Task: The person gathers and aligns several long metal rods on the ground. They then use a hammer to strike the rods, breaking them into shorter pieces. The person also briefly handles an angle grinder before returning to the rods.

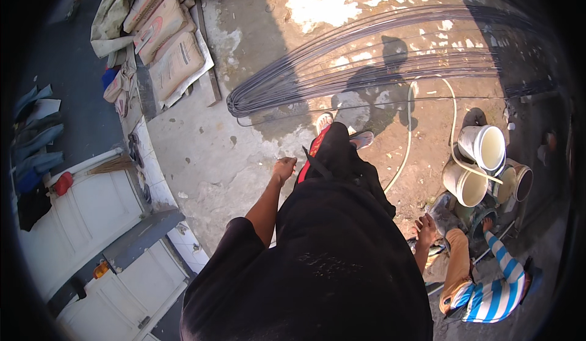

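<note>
My left hand (284,169) hangs beside my left thigh, over the grey concrete. Its fingers are loosely curled together, and I see nothing in them. On the other side, my right hand (425,228) is held away from my hip, its fingers bent but apart and empty. Past it, a person in a blue-and-white striped shirt (497,286) bends down, one hand at a dark bucket (483,219). Ahead of my sandalled feet (361,139) lies a long bundle of thin steel bars (262,94), bent round at its near end.
Pale buckets (467,185) stand at the right, with a cream hose (408,136) looping over the ground to them. Stacked paper sacks (177,63) lie at the upper left, partly under a tarp (119,26). White doors (91,210) and a broom (113,164) line the left.
</note>
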`<move>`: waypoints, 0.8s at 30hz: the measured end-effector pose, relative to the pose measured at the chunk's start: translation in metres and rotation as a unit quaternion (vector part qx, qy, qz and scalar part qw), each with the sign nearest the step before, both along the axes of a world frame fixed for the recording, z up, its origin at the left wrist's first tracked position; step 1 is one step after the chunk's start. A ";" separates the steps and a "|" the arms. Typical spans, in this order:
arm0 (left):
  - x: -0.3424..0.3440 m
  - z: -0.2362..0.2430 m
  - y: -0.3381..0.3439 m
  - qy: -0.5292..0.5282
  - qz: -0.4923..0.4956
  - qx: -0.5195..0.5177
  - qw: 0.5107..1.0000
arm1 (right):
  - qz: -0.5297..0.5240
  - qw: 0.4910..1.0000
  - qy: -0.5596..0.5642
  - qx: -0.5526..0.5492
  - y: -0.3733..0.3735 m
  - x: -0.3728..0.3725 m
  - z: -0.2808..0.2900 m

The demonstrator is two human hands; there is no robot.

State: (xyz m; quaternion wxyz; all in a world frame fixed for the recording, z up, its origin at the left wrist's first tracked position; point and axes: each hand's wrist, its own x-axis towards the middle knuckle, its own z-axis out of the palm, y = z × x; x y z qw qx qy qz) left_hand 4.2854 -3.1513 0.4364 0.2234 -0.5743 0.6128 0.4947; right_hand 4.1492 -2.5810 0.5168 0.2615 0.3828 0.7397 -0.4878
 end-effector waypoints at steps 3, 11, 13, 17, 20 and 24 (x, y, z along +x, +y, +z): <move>-0.012 -0.012 0.016 0.009 -0.099 -0.014 0.995 | -0.031 0.995 -0.096 -0.009 -0.004 0.043 -0.021; -0.092 -0.014 0.014 0.087 -0.189 -0.005 0.978 | -0.148 0.986 -0.075 -0.007 0.023 0.096 -0.030; -0.122 -0.005 0.011 0.081 -0.206 -0.017 0.975 | -0.190 0.981 -0.041 -0.002 0.027 0.093 -0.027; -0.180 0.015 0.010 0.073 -0.271 -0.029 0.959 | -0.277 0.959 0.045 -0.024 0.018 0.083 -0.024; -0.216 0.021 0.010 0.112 -0.320 -0.034 0.940 | -0.326 0.944 0.045 -0.029 -0.003 0.081 -0.036; -0.261 0.007 0.001 0.137 -0.362 -0.017 0.922 | -0.327 0.944 -0.016 -0.044 -0.040 0.089 -0.060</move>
